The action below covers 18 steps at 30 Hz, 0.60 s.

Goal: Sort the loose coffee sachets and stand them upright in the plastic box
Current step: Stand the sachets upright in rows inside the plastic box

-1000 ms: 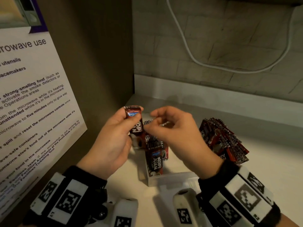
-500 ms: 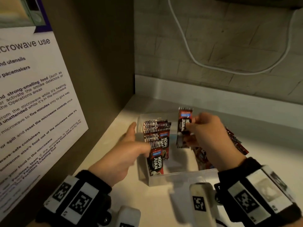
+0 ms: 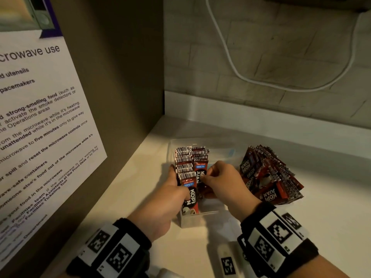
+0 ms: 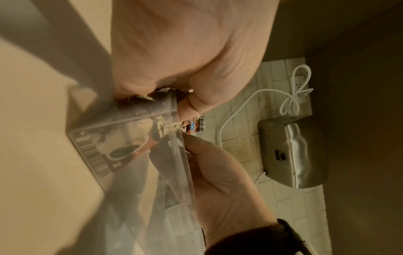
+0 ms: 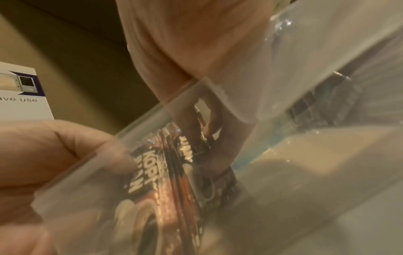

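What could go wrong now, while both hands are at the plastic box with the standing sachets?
1. The standing sachets fill only the left part of the plastic box; the empty right side lets them lean or fall over if the left hand lets go.
2. The right hand is pushing a sachet into the row; a careless push may bend it or tip its neighbours.
3. The loose pile lies close beside the right wrist and could get knocked.

Clear plastic box at lower centre of the head view, red-and-black sachets standing upright in a row along its left side, loose fanned pile of sachets lying just right of it
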Each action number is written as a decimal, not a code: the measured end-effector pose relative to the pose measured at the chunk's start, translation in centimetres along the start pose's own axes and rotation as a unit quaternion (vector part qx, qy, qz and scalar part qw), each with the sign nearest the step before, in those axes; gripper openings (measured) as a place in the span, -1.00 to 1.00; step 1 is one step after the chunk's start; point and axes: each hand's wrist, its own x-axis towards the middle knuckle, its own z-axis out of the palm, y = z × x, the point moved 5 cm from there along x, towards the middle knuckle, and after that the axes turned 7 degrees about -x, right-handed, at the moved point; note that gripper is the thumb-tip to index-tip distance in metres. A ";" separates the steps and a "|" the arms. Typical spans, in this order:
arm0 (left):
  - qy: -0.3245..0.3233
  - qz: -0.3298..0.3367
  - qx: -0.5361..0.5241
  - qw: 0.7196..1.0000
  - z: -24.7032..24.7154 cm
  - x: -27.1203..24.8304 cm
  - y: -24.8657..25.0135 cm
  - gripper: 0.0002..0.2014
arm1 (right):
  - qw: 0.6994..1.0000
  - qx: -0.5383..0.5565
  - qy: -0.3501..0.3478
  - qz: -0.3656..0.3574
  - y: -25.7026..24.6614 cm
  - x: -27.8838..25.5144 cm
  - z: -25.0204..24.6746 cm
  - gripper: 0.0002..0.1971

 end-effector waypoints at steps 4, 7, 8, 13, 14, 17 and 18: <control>-0.002 0.013 -0.016 1.000 0.2 0.0 0.2 -0.29 | 1.000 -0.010 0.018 -0.020 0.1 0.0 -0.1 -0.80; -0.005 0.012 -0.019 1.000 0.2 -0.1 0.2 -0.27 | 0.999 -0.012 0.023 -0.022 0.2 0.1 -0.3 -0.81; -0.004 0.012 -0.015 1.000 0.1 -0.1 0.2 -0.27 | 0.999 -0.011 0.024 -0.023 0.2 0.1 -0.3 -0.81; -0.010 0.007 0.007 1.000 0.1 -0.1 0.1 -0.22 | 0.998 -0.033 0.033 -0.037 0.4 0.1 -0.4 -0.80; -0.012 0.006 0.009 1.000 0.1 -0.2 0.1 -0.22 | 0.998 -0.039 0.034 -0.040 0.4 0.1 -0.4 -0.80; -0.011 0.006 0.022 1.000 0.0 -0.3 0.2 -0.16 | 0.997 -0.056 0.031 -0.040 0.4 0.1 -0.3 -0.76; -0.013 0.007 0.025 1.000 0.0 -0.4 0.3 -0.14 | 0.997 -0.059 0.031 -0.041 0.5 0.1 -0.3 -0.75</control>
